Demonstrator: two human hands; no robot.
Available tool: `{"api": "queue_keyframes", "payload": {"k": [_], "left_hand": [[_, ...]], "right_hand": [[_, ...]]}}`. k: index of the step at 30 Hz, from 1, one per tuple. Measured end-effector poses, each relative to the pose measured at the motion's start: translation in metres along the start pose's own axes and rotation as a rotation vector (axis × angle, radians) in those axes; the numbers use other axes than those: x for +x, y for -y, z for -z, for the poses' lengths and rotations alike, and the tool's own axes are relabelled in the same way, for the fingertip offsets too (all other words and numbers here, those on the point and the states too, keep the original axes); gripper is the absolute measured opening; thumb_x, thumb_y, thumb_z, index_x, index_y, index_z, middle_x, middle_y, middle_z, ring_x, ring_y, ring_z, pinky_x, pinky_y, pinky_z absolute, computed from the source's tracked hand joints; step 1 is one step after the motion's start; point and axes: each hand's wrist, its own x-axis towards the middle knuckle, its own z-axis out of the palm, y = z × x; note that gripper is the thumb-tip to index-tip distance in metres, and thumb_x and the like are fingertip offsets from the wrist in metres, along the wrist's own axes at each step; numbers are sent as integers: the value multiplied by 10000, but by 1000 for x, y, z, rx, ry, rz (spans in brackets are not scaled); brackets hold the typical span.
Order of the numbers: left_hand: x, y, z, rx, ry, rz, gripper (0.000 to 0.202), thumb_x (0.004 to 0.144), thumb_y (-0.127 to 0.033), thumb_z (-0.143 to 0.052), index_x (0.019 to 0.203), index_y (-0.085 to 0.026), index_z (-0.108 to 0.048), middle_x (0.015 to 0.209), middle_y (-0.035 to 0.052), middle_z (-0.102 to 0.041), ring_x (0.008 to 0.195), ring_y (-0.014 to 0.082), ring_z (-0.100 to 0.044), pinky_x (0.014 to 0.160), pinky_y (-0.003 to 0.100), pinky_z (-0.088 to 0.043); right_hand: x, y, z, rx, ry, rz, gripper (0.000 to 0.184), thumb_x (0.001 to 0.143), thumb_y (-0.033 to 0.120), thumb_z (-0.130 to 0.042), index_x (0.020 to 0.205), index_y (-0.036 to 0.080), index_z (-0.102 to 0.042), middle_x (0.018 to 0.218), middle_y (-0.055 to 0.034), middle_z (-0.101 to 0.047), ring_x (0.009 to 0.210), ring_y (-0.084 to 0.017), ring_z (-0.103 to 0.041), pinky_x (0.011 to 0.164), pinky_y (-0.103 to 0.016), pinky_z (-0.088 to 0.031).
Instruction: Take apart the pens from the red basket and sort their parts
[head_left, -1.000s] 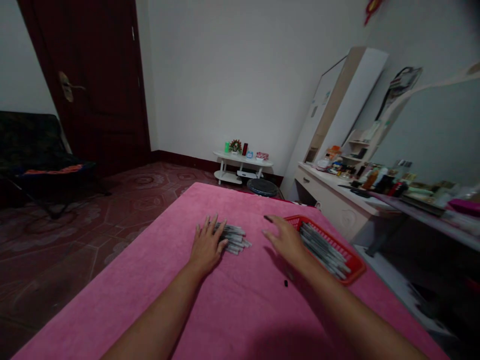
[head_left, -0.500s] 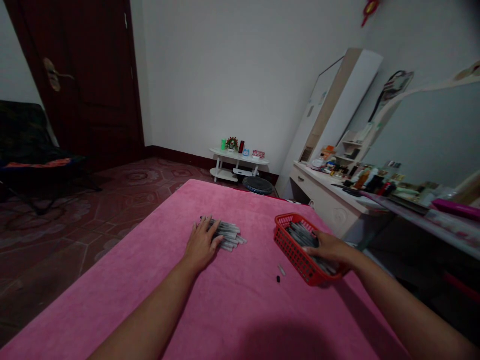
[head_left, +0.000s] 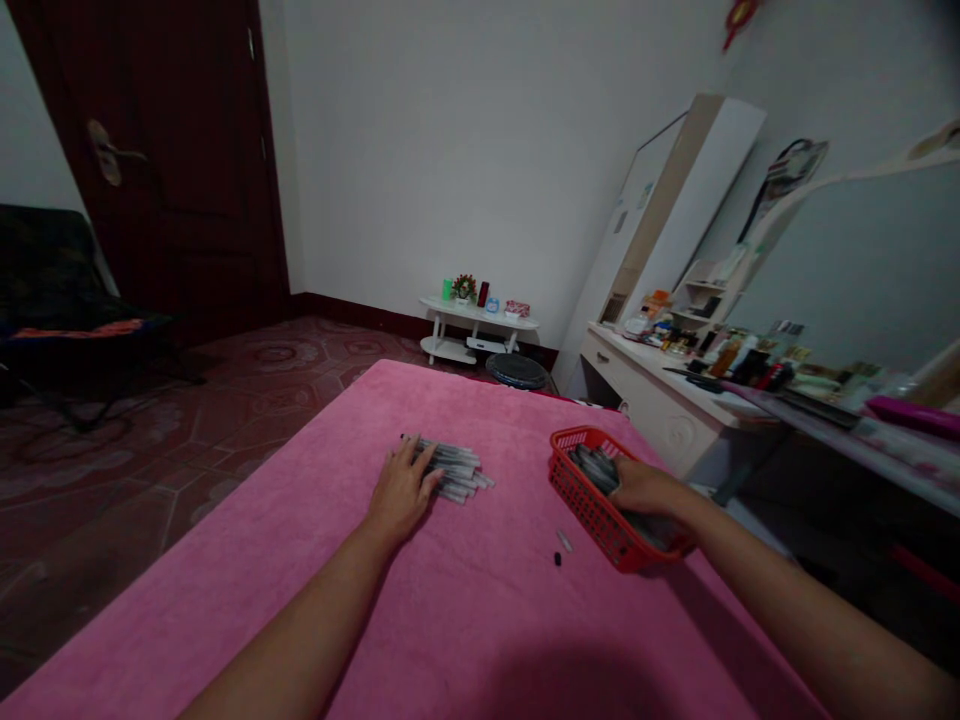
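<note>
Two hands are at work over one counter covered with a single pink cloth [head_left: 450, 600]. The left hand [head_left: 401, 493] lies palm down on the left end of one bundle of grey pen-like sticks [head_left: 459, 472], left of the middle of the cloth. Its grip is apart, with thumb and fingers loosely spread over the sticks rather than closed round them. The bundle holds roughly ten or more, overlapping too closely for a sure count; their right ends fan out a little, and one dark tip shows at the far left.

To the right stands one red plastic basket [head_left: 589, 508] with lattice walls, set aslant near the right edge of the cloth. The right hand [head_left: 643, 487] reaches into it, touching a second lot of grey sticks [head_left: 592, 466]. The fingertips are hidden, so I cannot tell whether this grip is together or apart; nor can the sticks inside be counted.

Two small loose pieces lie on the cloth just left of the basket: one black bit [head_left: 557, 559], nearer, and one pale sliver [head_left: 564, 541], slightly farther.

At the far side, one white stand [head_left: 480, 316] bears five things on its top: a green cylinder [head_left: 447, 289], a potted plant [head_left: 464, 288], a dark red cylinder [head_left: 484, 294], a blue object [head_left: 492, 305] and a red-and-white box [head_left: 517, 309].
</note>
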Motion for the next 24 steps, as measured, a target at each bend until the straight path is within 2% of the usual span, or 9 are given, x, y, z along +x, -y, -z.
{"api": "queue_keyframes", "payload": {"k": [3,7,16,21,24], "left_hand": [[0,0,0,-7,-1,10,470,945,-404,-382,1343,-184,-503,1454,151,-407,1374,307,-328,1111,549,-259],[0,-1,0,-16,6,26,467,943,-405,-389,1335,-180,-509,1454,150,-401,1375,304,-324,1113,539,-262],[0,-2,2,-16,-3,22,445,944,-390,-398,1322,-186,-517,1443,145,-417,1361,298,-346,1115,547,-258],[0,-3,1,-38,-17,25,450,941,-400,-399,1314,-183,-526,1436,144,-425,1361,306,-346,1112,546,-265],[0,-4,1,-46,-23,32,440,936,-394,-415,1304,-185,-536,1431,145,-433,1357,306,-353,1109,545,-272]], "right_hand": [[3,-2,-6,-61,-37,-38,541,583,456,-720,1038,171,-653,972,-122,-700,872,-276,-658,685,-321,-456],[3,-10,-9,-49,-49,-77,535,595,505,-697,1020,182,-654,921,-100,-699,817,-259,-660,638,-302,-439],[-4,-19,-4,140,-69,-86,440,646,314,-625,1052,146,-643,822,-69,-709,705,-211,-665,586,-259,-435],[-13,-14,19,214,-175,-64,371,683,287,-569,1000,109,-647,824,-97,-703,729,-227,-658,604,-269,-453],[-19,12,41,251,-207,-6,370,685,280,-564,1007,111,-633,816,-84,-691,718,-218,-644,610,-268,-457]]}}
